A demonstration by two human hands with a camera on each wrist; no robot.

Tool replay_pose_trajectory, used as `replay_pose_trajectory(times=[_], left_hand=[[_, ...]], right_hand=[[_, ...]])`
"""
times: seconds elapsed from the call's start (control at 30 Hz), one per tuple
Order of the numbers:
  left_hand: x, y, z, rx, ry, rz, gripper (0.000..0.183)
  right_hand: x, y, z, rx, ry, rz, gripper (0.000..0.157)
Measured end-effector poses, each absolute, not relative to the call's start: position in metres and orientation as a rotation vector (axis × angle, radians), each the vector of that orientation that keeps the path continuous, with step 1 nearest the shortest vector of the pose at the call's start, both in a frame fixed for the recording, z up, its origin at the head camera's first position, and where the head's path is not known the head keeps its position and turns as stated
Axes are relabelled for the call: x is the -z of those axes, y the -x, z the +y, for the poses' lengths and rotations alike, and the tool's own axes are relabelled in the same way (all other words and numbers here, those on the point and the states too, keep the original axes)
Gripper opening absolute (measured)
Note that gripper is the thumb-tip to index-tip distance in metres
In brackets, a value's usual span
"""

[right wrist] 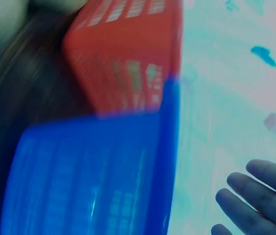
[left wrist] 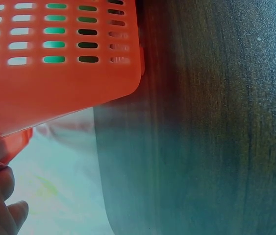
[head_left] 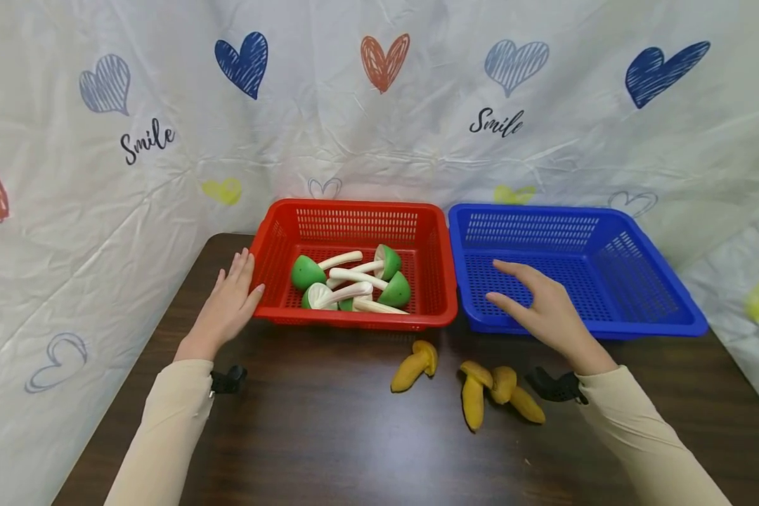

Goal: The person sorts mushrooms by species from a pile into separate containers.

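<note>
My left hand (head_left: 224, 302) rests its straight fingers on the left rim of a red plastic basket (head_left: 354, 320). Several toy mushrooms (head_left: 395, 289) with green caps and white stems lie in that basket. Over the front of a blue plastic basket (head_left: 639, 328) hangs my right hand (head_left: 547, 309), thumb and fingers spread apart with nothing between them. On the table in front of the baskets lie brownish-yellow mushrooms: one (head_left: 411, 369) by itself, another (head_left: 473, 397) farther right, and a third (head_left: 515, 395) beside that one, close to my right wrist.
Both baskets stand side by side on a dark wooden table (head_left: 303, 422). Behind them hangs a white cloth (head_left: 329, 126) printed with hearts and the word "Smile". Dark wrist cameras sit on my left wrist (head_left: 228, 380) and right wrist (head_left: 553, 385).
</note>
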State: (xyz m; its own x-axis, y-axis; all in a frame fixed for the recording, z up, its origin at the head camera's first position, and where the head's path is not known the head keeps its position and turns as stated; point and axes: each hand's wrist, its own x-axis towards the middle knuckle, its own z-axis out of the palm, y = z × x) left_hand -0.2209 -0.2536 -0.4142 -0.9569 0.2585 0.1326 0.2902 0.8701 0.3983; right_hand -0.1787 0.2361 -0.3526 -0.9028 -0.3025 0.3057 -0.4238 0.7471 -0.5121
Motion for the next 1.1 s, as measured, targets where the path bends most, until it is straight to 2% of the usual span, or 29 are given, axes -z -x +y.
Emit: replay_pose_trajectory(times=[0.27,0.53,0.83,1.1], left_hand=[[0.414,0.221,-0.253,0.646,0.433,-2.968,0.066],[0.414,0.220,-0.254,0.646,0.443,-2.962,0.066],[0.412,0.221,-0.254,0.639,0.454,-2.954,0.066],[0.412,0.221,-0.253,0.632,0.451,-2.966,0.065]], right_hand=[[0.357,0.156,0.306,-0.753,-0.470,-2.844,0.073],[0.367,0.148,0.369,-0.558,-0.379,-2.921,0.073],[0.382,0.169,0.434,-0.471,-0.335,-2.999,0.070],[0.385,0.181,0.452,-0.308,-0.369,-3.054,0.072]])
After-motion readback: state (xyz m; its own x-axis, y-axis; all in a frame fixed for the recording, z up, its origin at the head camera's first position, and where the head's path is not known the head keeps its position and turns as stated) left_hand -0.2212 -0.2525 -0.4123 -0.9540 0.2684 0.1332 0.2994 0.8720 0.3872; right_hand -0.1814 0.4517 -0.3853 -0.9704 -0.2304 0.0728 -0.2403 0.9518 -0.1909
